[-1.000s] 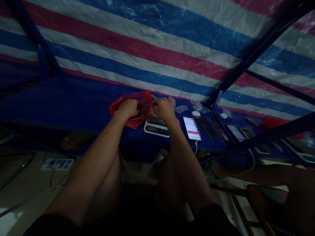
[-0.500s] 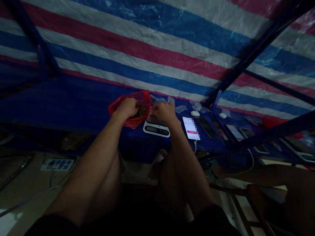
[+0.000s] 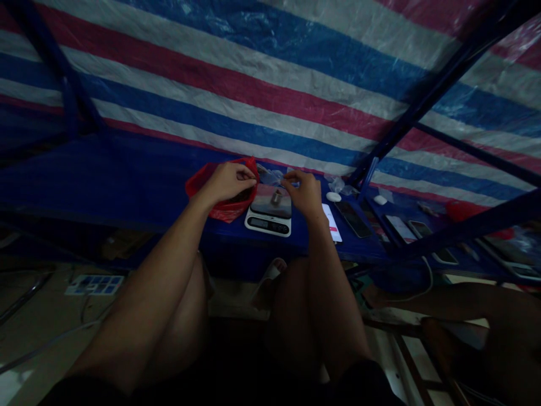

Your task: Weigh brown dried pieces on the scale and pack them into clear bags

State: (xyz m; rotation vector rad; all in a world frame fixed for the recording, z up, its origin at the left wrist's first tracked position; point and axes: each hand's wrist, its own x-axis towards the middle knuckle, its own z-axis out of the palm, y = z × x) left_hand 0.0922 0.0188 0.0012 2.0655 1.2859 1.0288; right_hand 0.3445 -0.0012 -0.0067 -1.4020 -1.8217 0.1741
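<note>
My left hand (image 3: 227, 179) hovers over a red plastic bag (image 3: 222, 210) with dark pieces in it, fingers pinched together at its right edge. My right hand (image 3: 305, 190) is raised to the right, fingers pinched on a small clear plastic bag (image 3: 270, 177) that stretches between both hands. Below the bag sits a small white digital scale (image 3: 270, 213) with a small item on its platform. All of it rests on a blue table (image 3: 127, 180).
A lit phone (image 3: 332, 223) lies right of the scale, with several more phones (image 3: 355, 219) and small clear bags (image 3: 338, 183) further right. Blue metal frame bars (image 3: 406, 118) cross on the right. A striped tarp hangs behind. A power strip (image 3: 95, 285) lies on the floor at left.
My left hand came out of the red bag and rose to the clear bag's edge. My right hand lifted off the scale and shifted right, now holding the clear bag above it.
</note>
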